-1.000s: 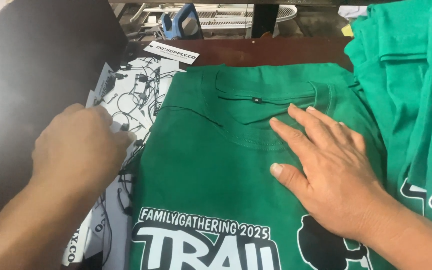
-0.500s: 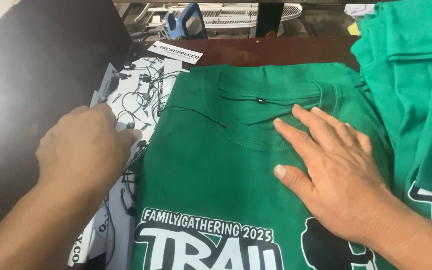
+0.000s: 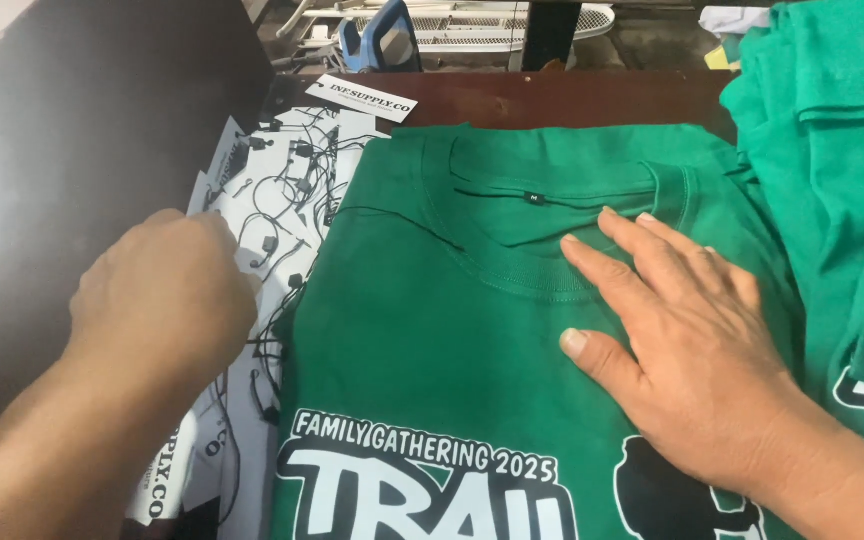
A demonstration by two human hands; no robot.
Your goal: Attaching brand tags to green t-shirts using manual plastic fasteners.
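A green T-shirt (image 3: 432, 330) with a white and black print lies flat, collar away from me. My right hand (image 3: 682, 340) rests flat on it just below the collar, fingers spread, holding nothing. My left hand (image 3: 167, 290) hovers with curled fingers at the shirt's left edge, over a scatter of white paper tags (image 3: 272, 215) with thin black string loops. What the left fingers hold, if anything, is hidden under the hand.
A pile of more green shirts (image 3: 832, 150) lies at the right. A white card (image 3: 362, 98) sits on the brown table (image 3: 572, 100) behind the collar. A dark surface (image 3: 62, 150) fills the left; a white rack and a blue object stand at the back.
My left hand has shifted a little to the right, toward the shirt's edge. My right hand stays flat on the shirt. The view has tilted slightly.
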